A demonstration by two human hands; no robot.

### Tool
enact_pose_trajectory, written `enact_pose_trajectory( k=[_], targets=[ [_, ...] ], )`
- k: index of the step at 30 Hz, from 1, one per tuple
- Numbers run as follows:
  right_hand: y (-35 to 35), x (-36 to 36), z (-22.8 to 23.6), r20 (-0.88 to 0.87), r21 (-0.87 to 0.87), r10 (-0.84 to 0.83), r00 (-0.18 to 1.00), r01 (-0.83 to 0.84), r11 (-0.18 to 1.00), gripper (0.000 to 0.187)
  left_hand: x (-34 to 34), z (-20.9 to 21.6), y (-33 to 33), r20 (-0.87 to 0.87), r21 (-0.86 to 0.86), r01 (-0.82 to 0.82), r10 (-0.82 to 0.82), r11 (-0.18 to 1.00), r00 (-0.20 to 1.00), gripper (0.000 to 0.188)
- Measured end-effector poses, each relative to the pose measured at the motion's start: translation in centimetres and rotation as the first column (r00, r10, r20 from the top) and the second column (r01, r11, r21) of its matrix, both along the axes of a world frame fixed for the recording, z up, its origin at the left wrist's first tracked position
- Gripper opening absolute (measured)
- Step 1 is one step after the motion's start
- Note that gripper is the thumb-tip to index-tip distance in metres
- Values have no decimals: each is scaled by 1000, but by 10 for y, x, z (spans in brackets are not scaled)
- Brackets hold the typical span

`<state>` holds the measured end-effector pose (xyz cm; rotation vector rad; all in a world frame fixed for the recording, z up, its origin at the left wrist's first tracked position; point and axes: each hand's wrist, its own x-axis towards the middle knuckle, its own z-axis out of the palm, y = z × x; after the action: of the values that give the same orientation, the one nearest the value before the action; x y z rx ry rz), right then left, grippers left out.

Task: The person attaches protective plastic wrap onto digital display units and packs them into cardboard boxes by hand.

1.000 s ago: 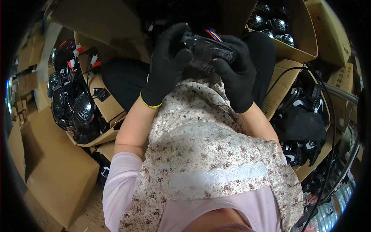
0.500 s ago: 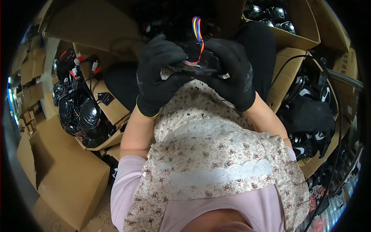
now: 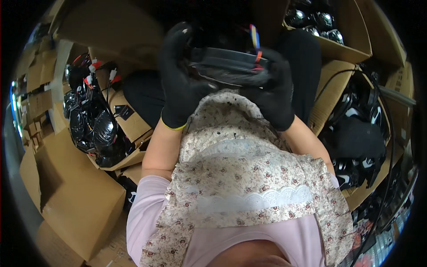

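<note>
From the head view, looking down, I see a person sitting with dark-trousered knees (image 3: 307,62) spread to either side and a flowered apron (image 3: 249,171) over a pale pink shirt (image 3: 147,207). At the top centre of the frame, above the apron's hem, a black plastic part (image 3: 229,62) is held up between two black-gloved hands, lying roughly level with its long side across the frame. A bundle of coloured wires (image 3: 255,38), blue and yellow with some red, stands up by its right end.

The right hand (image 3: 275,86) has that right end, fingers behind and thumb low in front, closed around it. The left hand (image 3: 180,80) is spread wide at the other end, fingers up and thumb well apart from them; whether the palm touches the part I can't tell. A yellow edge shows at that glove's cuff.

At the left of the frame an open cardboard box (image 3: 133,122) is full of black parts in shiny wrap (image 3: 104,129), with red and white plugs (image 3: 93,66) poking out on top. Below it sits a bigger brown carton (image 3: 84,191). At the upper right another box (image 3: 362,31) holds more shiny wrapped parts (image 3: 324,20), and under it, at the right, a third is packed with black things, a dark cloth-like piece (image 3: 358,138) among them, a black cable (image 3: 392,147) curving past
</note>
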<state>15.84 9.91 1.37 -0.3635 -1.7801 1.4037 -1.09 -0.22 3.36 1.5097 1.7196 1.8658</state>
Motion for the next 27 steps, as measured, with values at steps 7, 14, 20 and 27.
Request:
enact_pose_trajectory(
  k=[7,14,20,27],
  targets=[
    [11,6,-16,160,-58,25,987,-16,998,78,3,-7,-23,386,-213,194,-100,957,917,56],
    [-3,7,-18,88,339,-33,996,1,941,54,-6,-12,-23,-328,-81,124,-144,989,934,32],
    [-1,16,-12,78,543,-4,997,-39,839,54,-3,-23,-35,-290,-164,160,-203,973,935,41],
    [1,27,-36,247,523,-10,969,-125,843,43,16,-42,-54,-459,-225,70,-169,972,872,45]
  ],
)
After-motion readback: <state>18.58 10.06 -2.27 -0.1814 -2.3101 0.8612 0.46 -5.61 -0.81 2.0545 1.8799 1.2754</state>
